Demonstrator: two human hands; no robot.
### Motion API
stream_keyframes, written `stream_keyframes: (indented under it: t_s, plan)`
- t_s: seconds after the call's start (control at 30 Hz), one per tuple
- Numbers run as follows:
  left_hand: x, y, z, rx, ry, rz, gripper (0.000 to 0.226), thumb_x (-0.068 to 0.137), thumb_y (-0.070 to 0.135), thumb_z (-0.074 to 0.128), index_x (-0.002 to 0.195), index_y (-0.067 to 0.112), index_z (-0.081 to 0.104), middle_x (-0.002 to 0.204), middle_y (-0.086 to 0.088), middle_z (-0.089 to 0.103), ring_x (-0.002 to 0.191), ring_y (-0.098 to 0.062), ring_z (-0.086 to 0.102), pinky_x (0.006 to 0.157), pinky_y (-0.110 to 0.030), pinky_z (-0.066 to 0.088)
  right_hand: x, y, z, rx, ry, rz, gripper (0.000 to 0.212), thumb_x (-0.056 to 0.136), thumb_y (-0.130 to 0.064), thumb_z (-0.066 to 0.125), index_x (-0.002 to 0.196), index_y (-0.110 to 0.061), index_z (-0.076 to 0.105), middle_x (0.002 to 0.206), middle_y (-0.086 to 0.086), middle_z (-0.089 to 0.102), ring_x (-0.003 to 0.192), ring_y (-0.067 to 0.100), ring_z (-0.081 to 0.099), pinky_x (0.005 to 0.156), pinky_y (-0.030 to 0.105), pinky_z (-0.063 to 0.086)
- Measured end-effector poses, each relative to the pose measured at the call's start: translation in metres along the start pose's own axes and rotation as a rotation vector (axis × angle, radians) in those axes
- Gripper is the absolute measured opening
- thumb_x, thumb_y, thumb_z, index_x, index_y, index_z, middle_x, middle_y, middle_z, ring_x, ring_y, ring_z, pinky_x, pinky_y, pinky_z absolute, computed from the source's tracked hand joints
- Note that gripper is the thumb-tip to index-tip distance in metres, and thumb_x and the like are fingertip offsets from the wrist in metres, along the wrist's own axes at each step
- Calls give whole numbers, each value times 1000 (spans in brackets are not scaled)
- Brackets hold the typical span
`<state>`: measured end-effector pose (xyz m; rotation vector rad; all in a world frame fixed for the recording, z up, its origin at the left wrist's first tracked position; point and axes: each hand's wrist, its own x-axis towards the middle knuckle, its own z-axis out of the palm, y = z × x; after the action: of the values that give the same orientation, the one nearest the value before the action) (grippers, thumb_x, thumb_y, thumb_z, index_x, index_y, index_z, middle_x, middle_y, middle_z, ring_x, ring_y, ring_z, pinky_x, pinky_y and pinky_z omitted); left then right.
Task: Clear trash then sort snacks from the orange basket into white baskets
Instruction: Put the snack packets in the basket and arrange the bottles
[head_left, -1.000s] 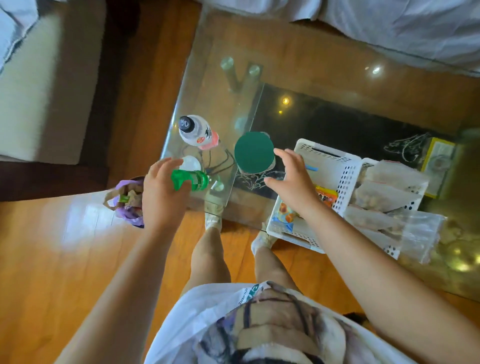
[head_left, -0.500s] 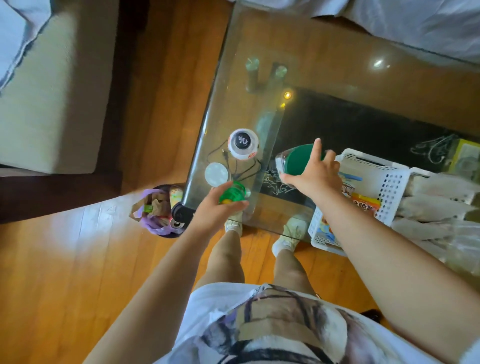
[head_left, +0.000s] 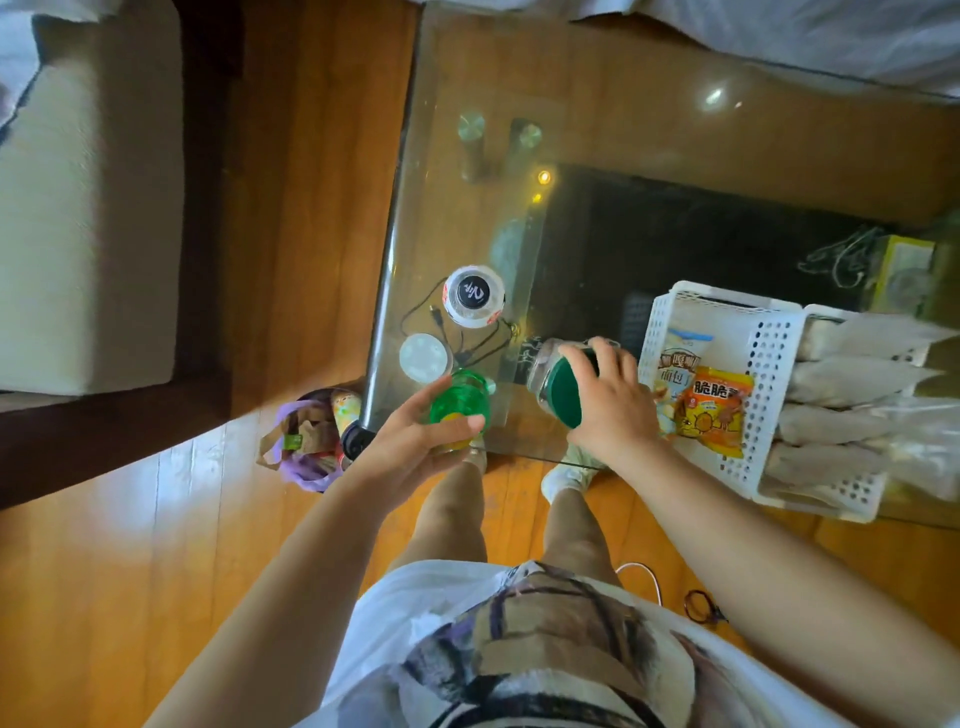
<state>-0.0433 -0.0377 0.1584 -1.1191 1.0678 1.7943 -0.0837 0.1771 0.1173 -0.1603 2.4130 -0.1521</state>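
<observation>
Left hand (head_left: 410, 447) wrapped round green bottle (head_left: 460, 410), right hand (head_left: 610, 402) gripping tilted jar (head_left: 558, 384); advisable to level both before dropping into near-left bin (head_left: 317, 441).

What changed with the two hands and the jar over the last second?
The right hand reached the green-lidded jar, gripped it and tipped it over. The left hand kept holding the green bottle. The white-capped bottle and white basket stayed put.

Home living room. Glass coffee table (head_left: 597, 130) on polished wood floor (head_left: 130, 545); pale upholstered sofa (head_left: 88, 208) beside it, draped fabric (head_left: 779, 36) beyond. Small trash bin (head_left: 311, 441) at table corner; phone cable (head_left: 641, 574) on floor.
</observation>
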Motion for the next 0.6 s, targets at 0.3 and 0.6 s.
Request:
stream_keyframes:
  t_s: [0.3,0.6]
  plan:
    - [4,-3,1,-78,-3,44,73,60,9,73,128,22,52,124,-8,57,108,-25,63,89,-33,52,-19,8,12,-125,-45,-137,96,62,-11,77,138,-29,22,147,5,19,135,30,17,99,44,38]
    - [6,-11,-3,-45,4,79,74,62,10,75,130,24,51,123,-8,60,105,-22,66,86,-31,56,7,-21,-25,214,75,-167,69,84,-32,62,142,-19,27,137,10,42,121,29,47,95,41,43]
